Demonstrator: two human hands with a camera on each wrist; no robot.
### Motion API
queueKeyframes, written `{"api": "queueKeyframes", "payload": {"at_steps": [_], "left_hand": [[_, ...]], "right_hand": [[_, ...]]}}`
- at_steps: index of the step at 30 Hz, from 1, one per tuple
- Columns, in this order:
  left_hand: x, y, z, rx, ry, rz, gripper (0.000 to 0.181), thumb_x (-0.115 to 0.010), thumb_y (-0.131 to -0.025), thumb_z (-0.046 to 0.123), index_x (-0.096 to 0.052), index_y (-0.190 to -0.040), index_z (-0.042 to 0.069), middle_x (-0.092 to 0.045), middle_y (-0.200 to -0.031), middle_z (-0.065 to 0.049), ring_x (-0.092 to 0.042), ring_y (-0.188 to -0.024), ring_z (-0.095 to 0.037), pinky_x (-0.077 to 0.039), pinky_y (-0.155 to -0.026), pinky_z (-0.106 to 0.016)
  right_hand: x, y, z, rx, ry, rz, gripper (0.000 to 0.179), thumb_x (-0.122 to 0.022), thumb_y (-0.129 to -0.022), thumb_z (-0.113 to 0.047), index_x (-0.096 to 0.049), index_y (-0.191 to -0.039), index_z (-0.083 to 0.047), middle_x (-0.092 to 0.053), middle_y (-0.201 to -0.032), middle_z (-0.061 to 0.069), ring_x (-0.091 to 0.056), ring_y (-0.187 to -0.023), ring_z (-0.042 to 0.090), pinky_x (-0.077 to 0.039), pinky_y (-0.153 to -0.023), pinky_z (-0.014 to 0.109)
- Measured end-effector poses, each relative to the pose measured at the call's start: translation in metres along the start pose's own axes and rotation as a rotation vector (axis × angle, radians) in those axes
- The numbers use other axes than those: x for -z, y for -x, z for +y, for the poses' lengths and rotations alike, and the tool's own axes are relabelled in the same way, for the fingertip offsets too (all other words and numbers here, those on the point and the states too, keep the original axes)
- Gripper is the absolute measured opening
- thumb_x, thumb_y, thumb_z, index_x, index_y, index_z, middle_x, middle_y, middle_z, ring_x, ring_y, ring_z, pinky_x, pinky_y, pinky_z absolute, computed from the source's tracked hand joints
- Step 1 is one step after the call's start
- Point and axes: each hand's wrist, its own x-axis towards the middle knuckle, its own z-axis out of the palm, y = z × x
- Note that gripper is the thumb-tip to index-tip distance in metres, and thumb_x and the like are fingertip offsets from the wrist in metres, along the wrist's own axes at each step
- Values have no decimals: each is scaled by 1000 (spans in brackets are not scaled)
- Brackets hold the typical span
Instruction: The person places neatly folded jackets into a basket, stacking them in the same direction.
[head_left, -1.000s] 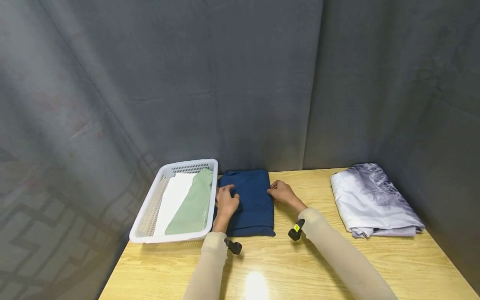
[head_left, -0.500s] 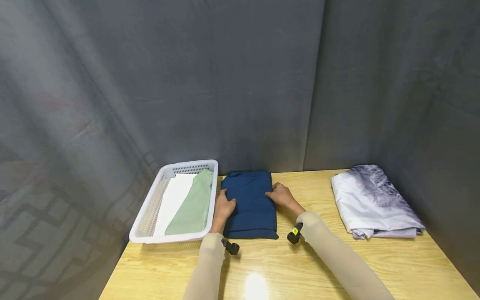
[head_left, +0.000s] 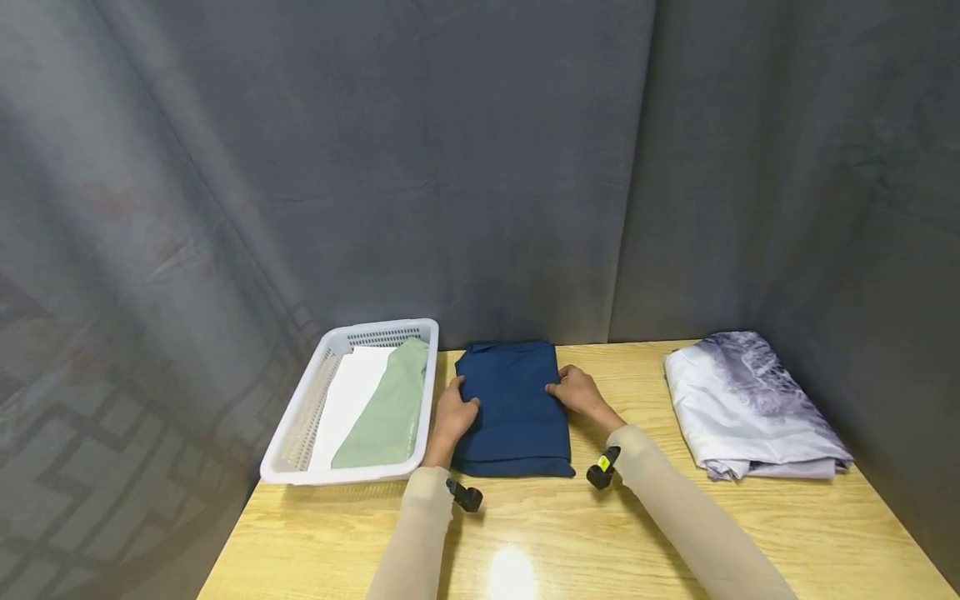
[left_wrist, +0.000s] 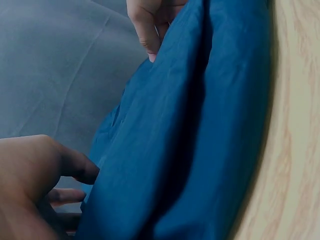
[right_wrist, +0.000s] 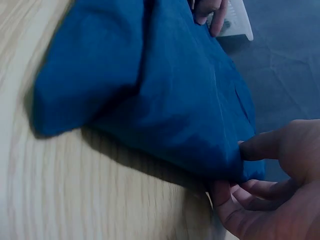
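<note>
A folded navy cloth [head_left: 517, 417] lies on the wooden table, just right of the white basket. At its left edge my left hand [head_left: 452, 414] grips it, the thumb on top and the other fingers at the side. My right hand [head_left: 585, 395] pinches the opposite edge. In the right wrist view, that hand's thumb [right_wrist: 260, 146] presses the upper face while fingers curl beneath the cloth's border. The left wrist view shows thick layers of the cloth [left_wrist: 150, 135] hanging in a deep fold between both hands. Some left fingertips are hidden behind the cloth.
The white perforated basket [head_left: 292, 417] stands close to my left hand, holding a white cloth [head_left: 348, 396] and a green one [head_left: 386, 417]. A folded white-and-grey patterned cloth [head_left: 738, 408] lies on the table [head_left: 622, 542] at far right. A grey curtain [head_left: 480, 183] hangs behind.
The navy cloth has slid right, opening a gap from the basket. My left hand has moved from above it to its left edge; my right hand has shifted right with the opposite edge.
</note>
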Motion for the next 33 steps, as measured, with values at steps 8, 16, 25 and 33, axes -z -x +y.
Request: {"api": "queueKeyframes", "payload": {"at_steps": [8, 16, 25, 33], "left_hand": [[-7, 5, 11, -30, 74, -40, 60, -65, -94, 6, -51, -152, -5, -56, -149, -36, -53, -141, -51, -45, -116, -61], [-18, 9, 18, -38, 167, -119, 58, -62, -97, 4, -50, -153, -4, -52, -154, -34, -48, -146, -51, -43, -118, -63], [-28, 10, 27, -67, 207, -199, 54, -60, -100, 2, -52, -153, -3, -55, -151, -32, -52, -142, -47, -46, -116, -60], [-34, 11, 32, -81, 207, -234, 55, -60, -100, 2, -50, -155, -3, -54, -153, -31, -53, -142, -46, -47, -115, -59]], "right_hand": [[16, 0, 17, -31, -39, 15, 54, -65, -102, -21, -54, -139, 15, -66, -130, 32, -65, -117, 41, -54, -101, 53], [33, 6, 36, -56, -75, 29, 52, -62, -103, -20, -53, -140, 15, -62, -135, 35, -62, -122, 46, -51, -104, 56], [52, 13, 54, -82, -113, 50, 51, -62, -103, -20, -54, -140, 16, -60, -136, 37, -61, -122, 49, -52, -103, 56], [60, 16, 63, -101, -102, 55, 52, -63, -103, -22, -55, -139, 15, -61, -133, 35, -61, -118, 47, -52, -100, 55]]}}
